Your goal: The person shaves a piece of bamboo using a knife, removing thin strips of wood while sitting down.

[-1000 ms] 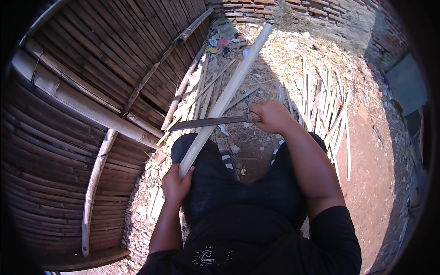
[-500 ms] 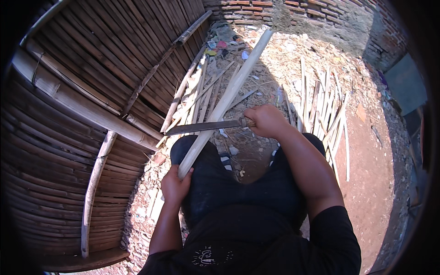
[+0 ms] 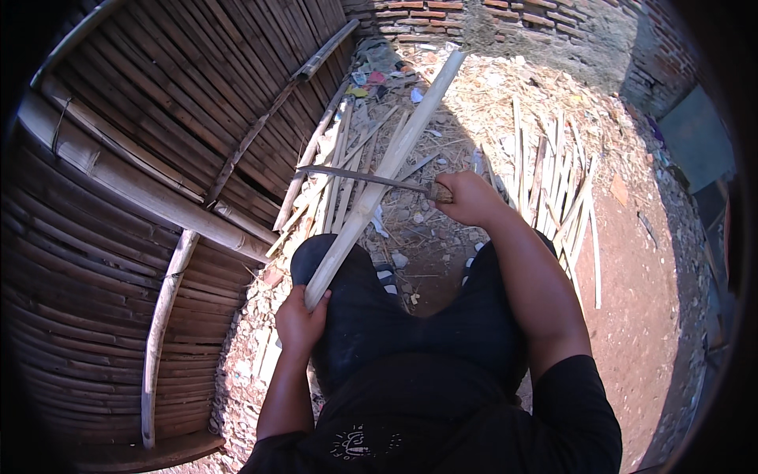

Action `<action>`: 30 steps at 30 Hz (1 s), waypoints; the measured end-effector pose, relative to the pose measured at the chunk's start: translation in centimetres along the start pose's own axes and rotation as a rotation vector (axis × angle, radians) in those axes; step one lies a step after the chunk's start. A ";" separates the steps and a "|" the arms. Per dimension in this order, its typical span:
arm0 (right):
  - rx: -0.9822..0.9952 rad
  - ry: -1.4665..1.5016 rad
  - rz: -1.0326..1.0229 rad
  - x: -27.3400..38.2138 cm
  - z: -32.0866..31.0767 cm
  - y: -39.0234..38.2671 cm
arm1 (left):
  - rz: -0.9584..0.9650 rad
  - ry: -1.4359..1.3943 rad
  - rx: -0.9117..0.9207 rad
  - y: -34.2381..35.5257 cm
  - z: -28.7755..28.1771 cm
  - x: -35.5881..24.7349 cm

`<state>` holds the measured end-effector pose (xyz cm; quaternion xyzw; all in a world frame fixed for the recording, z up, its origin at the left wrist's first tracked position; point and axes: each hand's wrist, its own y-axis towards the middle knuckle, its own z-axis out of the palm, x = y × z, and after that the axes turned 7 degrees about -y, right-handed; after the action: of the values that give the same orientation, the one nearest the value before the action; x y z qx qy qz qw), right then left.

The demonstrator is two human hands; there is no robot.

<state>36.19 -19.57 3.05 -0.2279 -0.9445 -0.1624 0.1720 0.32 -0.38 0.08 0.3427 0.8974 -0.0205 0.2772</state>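
Note:
A long pale bamboo strip [image 3: 395, 162] slants from over my left thigh up and away toward the far ground. My left hand [image 3: 302, 320] is closed around its near end. In my right hand [image 3: 467, 197] is the wooden handle of a machete [image 3: 367, 178], the fingers wrapped round it. Its long, narrow dark blade lies across the bamboo strip around mid-length, tip pointing left; its edge meets or nearly meets the strip.
At the left stands a wall of bamboo slats [image 3: 181, 103] with thick poles. Split strips lie in a pile [image 3: 560, 174] at the right, and more sticks [image 3: 339, 158] lie left of the bamboo strip. A brick wall [image 3: 418, 20] closes the far side. Litter and shavings cover the ground.
My right hand has moved the machete away from me along the bamboo strip, and the blade has turned so it shows thinner. My left hand keeps its hold on the near end.

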 end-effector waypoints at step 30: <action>-0.114 -0.083 0.171 -0.4 -1.1 0.2 | -0.035 -0.021 0.003 0.0 0.1 0.2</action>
<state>36.88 -20.01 3.91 -0.3239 -0.9171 -0.1911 0.1327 0.23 -0.32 -0.09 0.3270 0.9003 -0.0303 0.2857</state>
